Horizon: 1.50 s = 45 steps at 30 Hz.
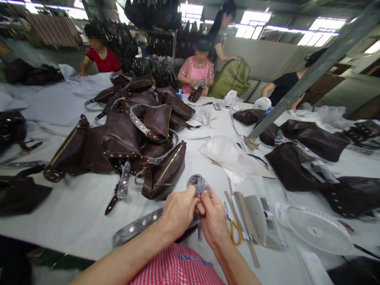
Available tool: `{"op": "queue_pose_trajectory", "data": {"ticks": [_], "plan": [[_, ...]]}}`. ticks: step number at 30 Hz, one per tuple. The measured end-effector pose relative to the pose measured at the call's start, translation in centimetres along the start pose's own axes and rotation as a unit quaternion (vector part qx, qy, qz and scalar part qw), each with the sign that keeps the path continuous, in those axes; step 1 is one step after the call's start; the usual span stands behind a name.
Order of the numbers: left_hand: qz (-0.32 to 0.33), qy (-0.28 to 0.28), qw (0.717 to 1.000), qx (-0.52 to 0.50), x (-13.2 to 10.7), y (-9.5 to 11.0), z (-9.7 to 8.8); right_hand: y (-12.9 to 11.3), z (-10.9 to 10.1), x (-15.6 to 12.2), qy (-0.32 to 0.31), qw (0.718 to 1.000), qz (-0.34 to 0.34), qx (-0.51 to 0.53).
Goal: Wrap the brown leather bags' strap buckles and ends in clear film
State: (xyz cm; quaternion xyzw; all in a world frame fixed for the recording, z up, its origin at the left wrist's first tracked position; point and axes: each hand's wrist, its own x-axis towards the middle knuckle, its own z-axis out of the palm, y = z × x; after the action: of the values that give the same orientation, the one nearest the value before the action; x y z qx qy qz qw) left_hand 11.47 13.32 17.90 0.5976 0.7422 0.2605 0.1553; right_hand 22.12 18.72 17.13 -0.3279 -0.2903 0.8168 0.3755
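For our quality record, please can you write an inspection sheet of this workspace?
surface: white-covered table.
job's things: grey twisted strip; studded strap beside it; brown leather bags in a heap.
clutter: scissors, white plastic, fan.
hands: left hand and right hand both hold the strip.
cables: dark line by the fan, cannot tell if cable.
surroundings: co-worker in pink, three others, shelved bags, green sack.

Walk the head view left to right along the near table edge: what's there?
Dark brown leather bag → studded leather strap → left hand → grey bundle → right hand → yellow-handled scissors → white desk fan
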Motion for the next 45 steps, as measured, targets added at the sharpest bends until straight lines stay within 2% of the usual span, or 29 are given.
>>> {"op": "queue_pose_trajectory", "data": {"ticks": [2, 5, 7, 10, 13, 15, 18, 20, 21, 23, 25, 28, 31, 33, 36, 38, 39, 41, 45], "plan": [[0.017, 0.005, 1.000, 0.017, -0.1, 0.2, 0.6, -0.1, 0.0, 0.0, 0.024, 1.000, -0.004, 0.007], [0.114, -0.023, 0.993, 0.001, 0.2, -1.0, 0.6, -1.1, -0.6, 0.0, 0.013, 0.997, 0.046, 0.060], [0.185, -0.042, 0.982, -0.003, 0.5, -2.4, 0.0, -1.7, -1.3, -0.1, 0.012, 0.989, 0.101, 0.105], [0.258, -0.052, 0.964, 0.040, 1.0, -4.3, -1.2, -2.1, -2.5, -0.3, 0.000, 0.967, 0.206, 0.148], [0.307, -0.059, 0.946, 0.086, 0.8, -4.9, -1.7, -1.6, -3.0, -0.5, -0.011, 0.949, 0.273, 0.156], [0.264, -0.049, 0.959, 0.085, 0.5, -4.3, -1.4, -0.9, -2.7, -0.4, -0.005, 0.955, 0.254, 0.152], [0.104, -0.034, 0.991, 0.074, -0.1, -2.2, -0.1, 0.6, -1.7, -0.2, 0.012, 0.981, 0.145, 0.126], [0.030, -0.039, 0.995, 0.092, -0.5, -1.0, 0.8, 1.3, -1.5, 0.1, 0.024, 0.989, 0.092, 0.110], [0.015, -0.044, 0.994, 0.101, -0.6, -0.7, 1.1, 1.4, -1.7, 0.2, 0.024, 0.990, 0.088, 0.105], [0.040, -0.062, 0.992, 0.099, -0.6, -1.0, 1.1, 1.0, -2.5, 0.3, 0.009, 0.986, 0.128, 0.109], [0.120, -0.098, 0.986, 0.059, -0.4, -2.3, 0.4, 0.1, -3.7, 0.2, -0.022, 0.970, 0.211, 0.122], [0.243, -0.149, 0.959, 0.000, 0.2, -4.8, -1.3, -1.4, -4.9, -0.1, -0.064, 0.938, 0.308, 0.147], [0.291, -0.143, 0.946, 0.023, 0.5, -5.9, -2.3, -1.8, -4.5, -0.2, -0.088, 0.930, 0.327, 0.144], [0.247, -0.113, 0.961, 0.059, 0.3, -5.2, -2.0, -1.2, -3.6, -0.1, -0.085, 0.946, 0.287, 0.123], [0.082, -0.079, 0.988, 0.106, 0.0, -2.8, -0.7, 0.6, -1.9, 0.3, -0.038, 0.983, 0.163, 0.077], [-0.010, -0.081, 0.988, 0.128, -0.3, -1.3, 0.1, 1.7, -1.3, 0.5, 0.007, 0.995, 0.091, 0.047], [-0.034, -0.086, 0.987, 0.131, -0.4, -0.9, 0.3, 2.1, -1.2, 0.7, 0.023, 0.996, 0.072, 0.038], [-0.042, -0.101, 0.989, 0.102, -0.6, -0.9, 0.3, 2.1, -1.7, 0.9, 0.025, 0.995, 0.080, 0.045], [0.069, -0.155, 0.985, -0.010, -0.9, -3.8, -1.5, 0.6, -3.1, 1.3, -0.032, 0.967, 0.219, 0.124]]}}
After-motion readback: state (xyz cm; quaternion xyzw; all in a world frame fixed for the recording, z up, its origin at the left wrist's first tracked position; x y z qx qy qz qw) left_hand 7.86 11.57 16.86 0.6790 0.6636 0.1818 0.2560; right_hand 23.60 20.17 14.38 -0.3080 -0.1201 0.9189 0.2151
